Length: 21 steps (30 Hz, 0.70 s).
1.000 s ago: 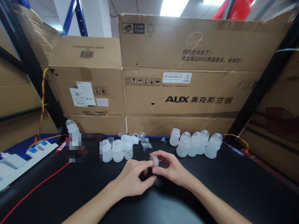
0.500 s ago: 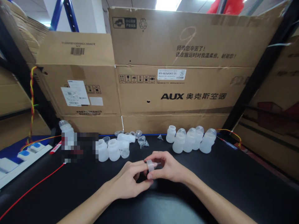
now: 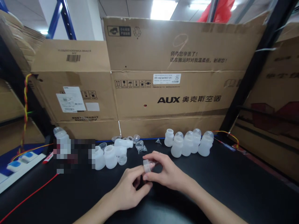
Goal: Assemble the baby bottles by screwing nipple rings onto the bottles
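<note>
While both hands (image 3: 163, 172) pinch threaded cap (image 3: 147, 165), axis horizontal, opening leftward.

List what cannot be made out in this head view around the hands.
- Small clear ribbed cap: its far end is covered by the right hand.
- Left hand: fingertips tucked under, palm side unseen.
- Pixelated patch masks things beside the white bottles.
- Box label: print too small.

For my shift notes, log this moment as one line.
right hand: holds ribbed clear cap | left hand: fingers touching cap | bottles: behind on black table
</note>
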Each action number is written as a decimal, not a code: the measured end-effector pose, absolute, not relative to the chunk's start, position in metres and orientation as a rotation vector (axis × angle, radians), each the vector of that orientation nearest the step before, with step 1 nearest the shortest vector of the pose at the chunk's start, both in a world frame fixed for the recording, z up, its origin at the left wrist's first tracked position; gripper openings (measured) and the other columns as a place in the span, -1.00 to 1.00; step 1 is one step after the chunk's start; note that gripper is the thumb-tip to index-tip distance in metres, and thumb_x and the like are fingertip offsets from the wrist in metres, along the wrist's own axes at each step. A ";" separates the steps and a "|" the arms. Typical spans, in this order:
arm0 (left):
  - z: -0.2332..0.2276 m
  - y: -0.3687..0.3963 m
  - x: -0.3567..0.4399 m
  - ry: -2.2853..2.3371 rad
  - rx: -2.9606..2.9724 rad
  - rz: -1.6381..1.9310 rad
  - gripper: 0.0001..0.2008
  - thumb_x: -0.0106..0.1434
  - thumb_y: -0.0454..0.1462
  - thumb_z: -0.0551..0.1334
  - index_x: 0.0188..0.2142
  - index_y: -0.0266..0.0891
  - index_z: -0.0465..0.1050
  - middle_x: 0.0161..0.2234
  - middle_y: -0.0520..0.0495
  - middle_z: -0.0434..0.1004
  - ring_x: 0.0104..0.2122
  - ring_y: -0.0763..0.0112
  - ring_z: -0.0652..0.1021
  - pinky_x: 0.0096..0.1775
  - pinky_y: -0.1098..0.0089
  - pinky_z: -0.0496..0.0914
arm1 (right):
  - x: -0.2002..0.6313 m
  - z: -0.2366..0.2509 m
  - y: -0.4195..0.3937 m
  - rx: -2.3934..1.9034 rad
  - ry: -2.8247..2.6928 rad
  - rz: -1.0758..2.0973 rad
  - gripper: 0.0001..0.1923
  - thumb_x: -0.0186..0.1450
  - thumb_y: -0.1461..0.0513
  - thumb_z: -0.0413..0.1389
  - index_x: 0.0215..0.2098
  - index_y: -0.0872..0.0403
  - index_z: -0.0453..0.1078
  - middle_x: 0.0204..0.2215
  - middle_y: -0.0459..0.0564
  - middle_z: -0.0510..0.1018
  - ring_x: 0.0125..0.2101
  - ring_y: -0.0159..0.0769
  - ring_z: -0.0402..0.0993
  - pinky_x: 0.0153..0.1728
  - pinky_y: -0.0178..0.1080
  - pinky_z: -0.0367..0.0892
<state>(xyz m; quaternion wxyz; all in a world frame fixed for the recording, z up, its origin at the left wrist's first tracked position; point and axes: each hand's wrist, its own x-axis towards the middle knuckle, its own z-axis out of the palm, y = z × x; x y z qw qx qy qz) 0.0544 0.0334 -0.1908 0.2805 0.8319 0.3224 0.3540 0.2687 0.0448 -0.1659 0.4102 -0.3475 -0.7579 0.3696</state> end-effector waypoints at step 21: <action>-0.202 0.056 0.051 1.227 2.118 1.173 -0.79 0.28 -0.13 0.37 -0.13 -0.12 0.60 -0.39 0.06 0.54 -0.48 0.50 0.49 -0.40 0.49 0.40 | 0.258 -0.185 0.046 -0.949 -2.127 0.652 -0.61 0.22 0.43 0.18 0.00 0.04 0.42 -0.06 -0.02 0.36 -0.13 -0.34 0.41 -0.02 -0.27 0.40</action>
